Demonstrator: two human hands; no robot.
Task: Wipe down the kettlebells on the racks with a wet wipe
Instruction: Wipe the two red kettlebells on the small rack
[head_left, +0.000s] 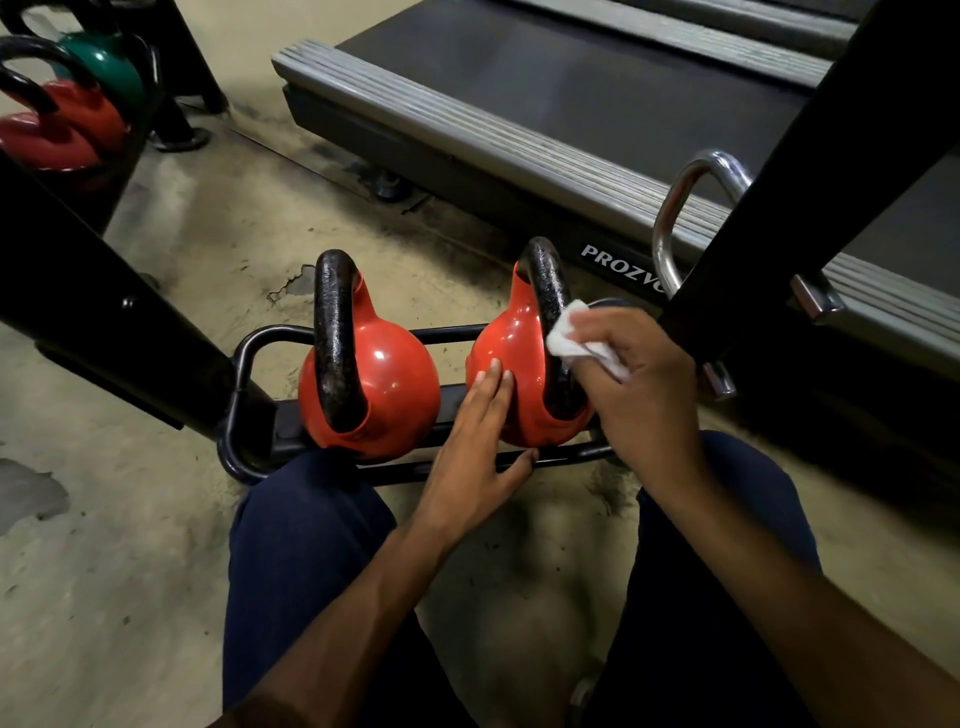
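Now, R hand (641, 374) grips wet wipe (574, 338) on red kettlebell (511, 374) handle, frame center-right; L hand (475, 452) open, fingers flat on its side.

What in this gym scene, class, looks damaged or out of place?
The floor is the odd part: a cracked, chipped patch lies just beyond the left red kettlebell, and the surface around it is stained and worn. Both kettlebells sit upright on the rack; nothing looks spilled.
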